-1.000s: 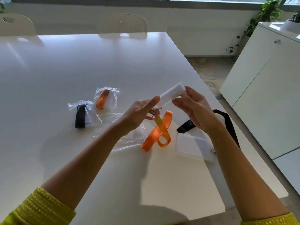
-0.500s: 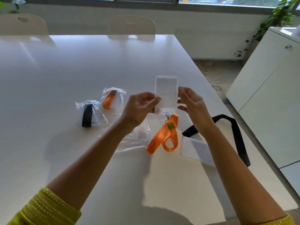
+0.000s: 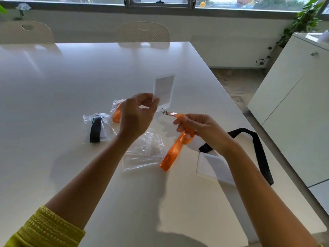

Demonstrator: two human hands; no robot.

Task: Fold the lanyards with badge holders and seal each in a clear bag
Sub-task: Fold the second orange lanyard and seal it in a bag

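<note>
Left grip [image 3: 138, 111] pinches badge holder [image 3: 163, 89] upright above desk [image 3: 71, 77]; right grip [image 3: 199, 129] grasps orange lanyard [image 3: 175, 147] near clip, my read: tensioned for folding. Empty clear bag [image 3: 144, 152] lies beneath, ready.

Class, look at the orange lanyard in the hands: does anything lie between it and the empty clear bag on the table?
Nothing visible does. The orange lanyard hangs from the right hand, its lower end right beside the empty bag, which lies flat and bare.
</note>
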